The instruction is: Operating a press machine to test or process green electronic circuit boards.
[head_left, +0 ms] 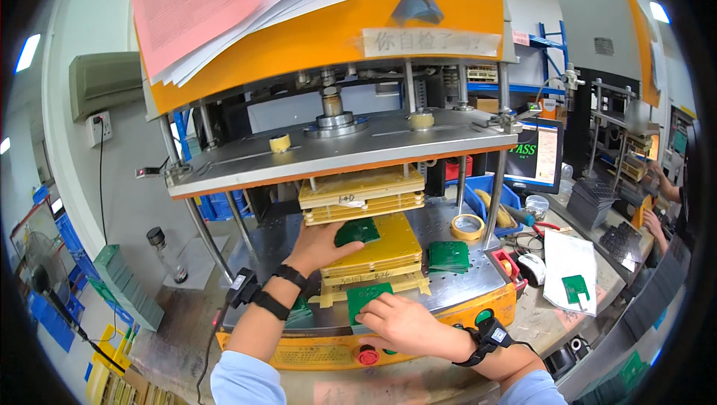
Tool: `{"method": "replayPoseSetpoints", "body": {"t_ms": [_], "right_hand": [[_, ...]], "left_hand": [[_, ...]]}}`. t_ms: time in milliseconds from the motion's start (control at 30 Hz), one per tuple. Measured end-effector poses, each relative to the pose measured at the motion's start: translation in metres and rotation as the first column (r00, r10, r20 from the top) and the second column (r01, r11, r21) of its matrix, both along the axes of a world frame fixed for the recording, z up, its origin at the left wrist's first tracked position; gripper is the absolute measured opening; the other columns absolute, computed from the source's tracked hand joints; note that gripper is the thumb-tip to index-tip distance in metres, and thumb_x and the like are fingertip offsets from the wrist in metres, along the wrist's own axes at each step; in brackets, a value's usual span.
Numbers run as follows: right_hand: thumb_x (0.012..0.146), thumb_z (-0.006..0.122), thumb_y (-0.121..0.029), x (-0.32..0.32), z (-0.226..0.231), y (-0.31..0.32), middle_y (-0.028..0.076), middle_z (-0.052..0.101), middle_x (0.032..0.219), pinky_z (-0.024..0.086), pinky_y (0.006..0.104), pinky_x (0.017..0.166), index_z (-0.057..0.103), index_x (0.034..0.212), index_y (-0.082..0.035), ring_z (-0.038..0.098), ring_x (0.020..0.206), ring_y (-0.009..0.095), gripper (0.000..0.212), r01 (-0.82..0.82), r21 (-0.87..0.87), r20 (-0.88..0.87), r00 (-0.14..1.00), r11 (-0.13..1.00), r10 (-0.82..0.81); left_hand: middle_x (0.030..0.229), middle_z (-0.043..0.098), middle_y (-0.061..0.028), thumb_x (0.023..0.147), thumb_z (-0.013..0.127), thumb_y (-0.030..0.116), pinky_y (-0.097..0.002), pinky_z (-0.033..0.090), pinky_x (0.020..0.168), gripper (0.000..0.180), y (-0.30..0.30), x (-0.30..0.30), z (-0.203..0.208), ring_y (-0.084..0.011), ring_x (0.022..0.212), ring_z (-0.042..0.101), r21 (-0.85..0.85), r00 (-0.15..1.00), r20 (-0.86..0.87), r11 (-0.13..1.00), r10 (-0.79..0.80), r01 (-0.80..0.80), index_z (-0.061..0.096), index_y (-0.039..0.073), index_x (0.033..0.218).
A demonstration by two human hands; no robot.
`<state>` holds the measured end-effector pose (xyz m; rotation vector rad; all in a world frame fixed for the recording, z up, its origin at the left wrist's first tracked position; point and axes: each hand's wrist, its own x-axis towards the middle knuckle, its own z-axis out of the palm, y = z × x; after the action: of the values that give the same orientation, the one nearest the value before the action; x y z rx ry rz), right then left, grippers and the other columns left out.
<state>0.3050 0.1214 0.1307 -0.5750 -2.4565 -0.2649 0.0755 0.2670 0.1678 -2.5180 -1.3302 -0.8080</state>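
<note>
1. Left hand (pixel 317 244): half open, curled at left side of upper green board (pixel 360 232), atop lower yellow fixture (pixel 396 237); probably steadies it there. Cannot tell whether pinched, with far fingertips hidden.
2. Upper yellow fixture (pixel 362 188): hangs beneath press plate (pixel 246 166), apart from lower one; gap likely leaves access for hands.
3. Lower green board (pixel 366 294): at front of lower fixture; contact with it unclear.
4. Right hand (pixel 396 323): closed over near edge of lower board, perhaps to leave most of its face uncovered.
5. Board stack (pixel 448 255): lies right of fixture, presumably for easy reach. Tape roll (pixel 467 226) behind.
6. Surface: perforated, shiny metal bed (pixel 479 279) above worn desk (pixel 187 323); at right, white sheet (pixel 562 255) under single green board (pixel 576 289).
7. Room: at left, pale wall (pixel 149 143); at right, lit monitor (pixel 551 155), then another person's hand (pixel 655 229).
</note>
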Motion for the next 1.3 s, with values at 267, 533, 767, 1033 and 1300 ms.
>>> {"method": "replayPoseSetpoints", "body": {"t_ms": [267,533,767,1033,1300], "right_hand": [[0.085,0.07,-0.048,0.027,0.013,0.033,0.008,0.065,0.116,0.044,0.0418,0.095,0.067,0.116,-0.01,0.059,0.11,0.029,0.049,0.057,-0.106,-0.006,0.998,0.993,-0.058],[0.081,0.068,-0.061,0.024,0.02,0.04,0.011,0.067,0.115,0.04,0.0424,0.099,0.066,0.121,-0.011,0.06,0.113,0.031,0.064,0.153,-0.122,0.167,0.977,0.981,-0.132],[0.083,0.07,-0.055,0.023,0.051,0.073,0.013,0.059,0.137,0.036,0.0459,0.104,0.065,0.129,-0.017,0.056,0.121,0.032,0.06,0.134,-0.199,0.018,0.991,0.971,-0.133],[0.088,0.067,-0.053,0.02,0.032,0.165,0.007,0.054,0.144,0.02,0.0449,0.118,0.067,0.128,-0.022,0.038,0.139,0.03,0.051,0.203,-0.22,0.065,0.979,0.954,-0.194],[0.086,0.066,-0.057,0.017,0.038,0.165,0.009,0.052,0.145,0.018,0.0459,0.118,0.069,0.127,-0.022,0.034,0.141,0.034,0.054,0.191,-0.271,0.054,0.982,0.943,-0.184]], "left_hand": [[0.13,0.061,-0.0094,0.083,0.069,0.057,-0.0641,0.023,0.112,0.063,-0.124,-0.105,-0.022,-0.031,0.131,0.049,-0.053,0.969,-0.068,0.969,0.237,-0.24,0.059,0.016,0.13],[0.117,0.066,-0.0072,0.086,0.069,0.032,-0.049,0.041,0.097,0.032,-0.231,-0.087,-0.081,-0.0316,0.115,0.056,-0.019,0.974,0.209,0.997,0.081,-0.079,0.065,0.011,0.111],[0.103,0.065,-0.016,0.087,0.067,0.019,-0.0472,0.043,0.092,0.018,-0.285,-0.059,-0.165,-0.0382,0.103,0.058,-0.062,0.939,0.312,0.989,0.148,-0.135,0.066,0.005,0.099],[0.101,0.066,-0.017,0.087,0.068,0.02,-0.0475,0.045,0.088,0.016,-0.281,-0.058,-0.159,-0.0391,0.099,0.059,-0.158,0.888,0.405,0.973,0.219,-0.168,0.067,0.005,0.093],[0.101,0.066,-0.0174,0.087,0.068,0.018,-0.047,0.046,0.087,0.016,-0.284,-0.056,-0.151,-0.0395,0.098,0.059,-0.119,0.876,0.454,0.985,0.163,-0.121,0.066,0.003,0.093]]}}
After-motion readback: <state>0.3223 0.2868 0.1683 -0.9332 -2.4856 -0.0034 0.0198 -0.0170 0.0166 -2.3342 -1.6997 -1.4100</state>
